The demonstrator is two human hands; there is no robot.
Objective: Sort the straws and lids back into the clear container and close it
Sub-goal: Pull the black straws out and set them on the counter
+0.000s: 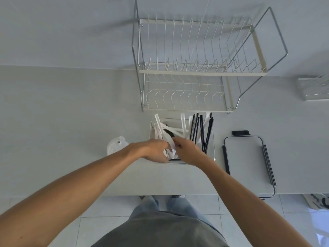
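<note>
Sorting of wrapped straws into the clear container in progress, at centre frame on the pale worktop, just below the wire dish rack.

Left hand: fingers curled round a bunch of white paper-wrapped straws, lower ends held inside the container, upper ends fanning up and left past the rim. Right hand: fingertips pinching at the same white bundle near its base; exact grip partly hidden behind the knuckles.

Black straws: already standing in the right-hand section of the container, leaning against the far wall, tops above the rim. A few white wrapped straws lying crosswise between the two groups.

Stack of translucent cup lids: on the worktop left of the container, beside the left forearm, not yet returned. Container cover with black clips: lying flat on the worktop to the right, well apart from the container.

Step in hand, by judgement: gathering and seating the white straws in the left section. Task roughly at midpoint; lids and closure outstanding.

Next move, by judgement: align the bundle so all ends drop below or lean within the rim, straighten the crosswise pieces, then release both hands. Afterwards, fetch the lids from the left. Cover fit likely to require straws tilted low enough to clear it; protruding tops a probable obstruction.
</note>
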